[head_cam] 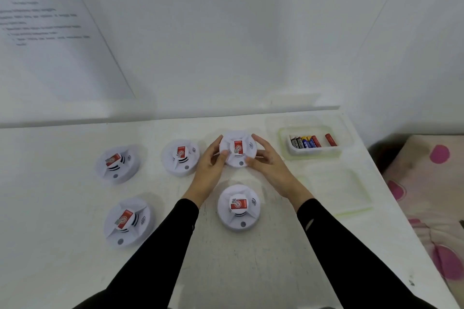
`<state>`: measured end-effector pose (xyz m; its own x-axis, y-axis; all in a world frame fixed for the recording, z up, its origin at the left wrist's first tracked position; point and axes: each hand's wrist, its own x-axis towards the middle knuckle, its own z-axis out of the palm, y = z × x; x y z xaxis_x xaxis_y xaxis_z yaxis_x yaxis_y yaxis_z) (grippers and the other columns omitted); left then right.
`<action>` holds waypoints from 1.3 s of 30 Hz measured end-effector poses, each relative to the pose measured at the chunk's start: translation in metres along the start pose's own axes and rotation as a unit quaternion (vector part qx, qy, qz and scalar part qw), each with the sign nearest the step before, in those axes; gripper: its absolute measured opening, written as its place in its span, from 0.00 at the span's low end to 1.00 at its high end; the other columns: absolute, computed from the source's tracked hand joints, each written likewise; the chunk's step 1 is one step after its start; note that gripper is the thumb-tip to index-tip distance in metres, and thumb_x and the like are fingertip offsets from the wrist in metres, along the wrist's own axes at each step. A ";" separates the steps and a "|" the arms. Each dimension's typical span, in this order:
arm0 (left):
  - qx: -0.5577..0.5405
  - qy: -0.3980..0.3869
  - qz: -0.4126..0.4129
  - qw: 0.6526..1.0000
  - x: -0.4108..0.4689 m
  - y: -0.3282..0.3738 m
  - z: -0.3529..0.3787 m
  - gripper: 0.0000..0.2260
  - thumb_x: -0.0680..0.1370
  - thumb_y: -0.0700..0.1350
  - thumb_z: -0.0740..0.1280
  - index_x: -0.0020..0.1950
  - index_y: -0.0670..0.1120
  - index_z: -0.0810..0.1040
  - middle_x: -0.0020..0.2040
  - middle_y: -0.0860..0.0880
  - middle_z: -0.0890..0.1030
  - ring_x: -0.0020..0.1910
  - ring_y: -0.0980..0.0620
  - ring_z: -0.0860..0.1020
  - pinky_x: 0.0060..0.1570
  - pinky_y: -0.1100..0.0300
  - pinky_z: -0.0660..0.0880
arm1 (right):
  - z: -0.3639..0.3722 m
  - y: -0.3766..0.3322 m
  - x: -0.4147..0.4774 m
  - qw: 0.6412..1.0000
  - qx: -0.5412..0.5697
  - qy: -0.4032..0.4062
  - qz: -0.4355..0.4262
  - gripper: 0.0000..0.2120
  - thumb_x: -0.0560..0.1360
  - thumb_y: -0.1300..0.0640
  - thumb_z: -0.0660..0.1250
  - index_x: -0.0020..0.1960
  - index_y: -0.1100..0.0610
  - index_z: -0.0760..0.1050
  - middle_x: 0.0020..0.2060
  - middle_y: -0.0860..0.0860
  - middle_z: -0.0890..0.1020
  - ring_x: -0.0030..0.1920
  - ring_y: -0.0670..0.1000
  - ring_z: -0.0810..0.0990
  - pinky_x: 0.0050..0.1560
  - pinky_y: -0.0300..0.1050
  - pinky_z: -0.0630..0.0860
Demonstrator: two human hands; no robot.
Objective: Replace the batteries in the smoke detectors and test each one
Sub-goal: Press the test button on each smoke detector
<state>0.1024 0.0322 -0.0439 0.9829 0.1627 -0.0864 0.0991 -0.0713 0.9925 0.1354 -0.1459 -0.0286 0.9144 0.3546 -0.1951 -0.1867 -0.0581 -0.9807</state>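
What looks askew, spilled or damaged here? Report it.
Nothing is spilled or visibly damaged. Only small things: one red battery lies apart from the other batteries in the container, and the red labels on the back-left detector and front-left detector sit tilted.

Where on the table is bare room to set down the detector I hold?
Bare table lies left of the far-left detector and near-left detector, and in front of the near-right detector, between the sleeves. Crowded: around the held detector; battery box and lid fill the right.
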 end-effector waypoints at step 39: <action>-0.011 0.059 0.054 0.997 -0.005 -0.011 0.008 0.21 0.82 0.40 0.64 0.75 0.45 0.68 0.65 0.50 0.78 0.59 0.59 0.79 0.55 0.66 0.76 | 0.007 0.015 -0.001 0.998 -0.006 0.030 -0.046 0.31 0.74 0.62 0.71 0.72 0.43 0.64 0.59 0.53 0.80 0.58 0.48 0.81 0.62 0.50 0.77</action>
<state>0.0979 0.0244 -0.0550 0.9625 0.2696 0.0312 -0.0116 -0.0741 0.9972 0.1287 -0.1404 -0.0426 0.9473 0.3033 -0.1034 -0.0959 -0.0396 -0.9946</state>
